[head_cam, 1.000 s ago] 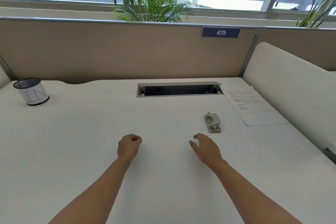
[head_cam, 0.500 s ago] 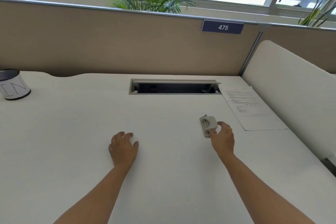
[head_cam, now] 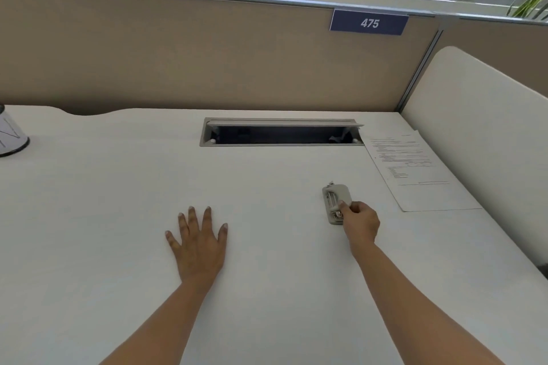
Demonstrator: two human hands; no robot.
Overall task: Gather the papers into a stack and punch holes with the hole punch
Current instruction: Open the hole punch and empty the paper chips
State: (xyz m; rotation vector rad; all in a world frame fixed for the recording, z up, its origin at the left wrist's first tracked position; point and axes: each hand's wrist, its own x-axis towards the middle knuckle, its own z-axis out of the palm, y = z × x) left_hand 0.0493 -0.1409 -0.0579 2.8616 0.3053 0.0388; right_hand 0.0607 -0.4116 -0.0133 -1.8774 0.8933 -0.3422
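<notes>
The papers (head_cam: 415, 169) are lying flat at the far right of the worktop (head_cam: 118, 201), seemingly squared into one pile, though we cannot tell how many sheets. With our right hand (head_cam: 360, 222) we are pinching the grey hole punch (head_cam: 336, 198), which is sitting near the papers but apart from them. Our left hand (head_cam: 198, 241) is resting flat, fingers spread, holding nothing. We are judging that no punching has begun. The cup (head_cam: 12, 136) at the left edge is hiding its contents, and the open cable well (head_cam: 281, 135) is showing only dark shapes.
</notes>
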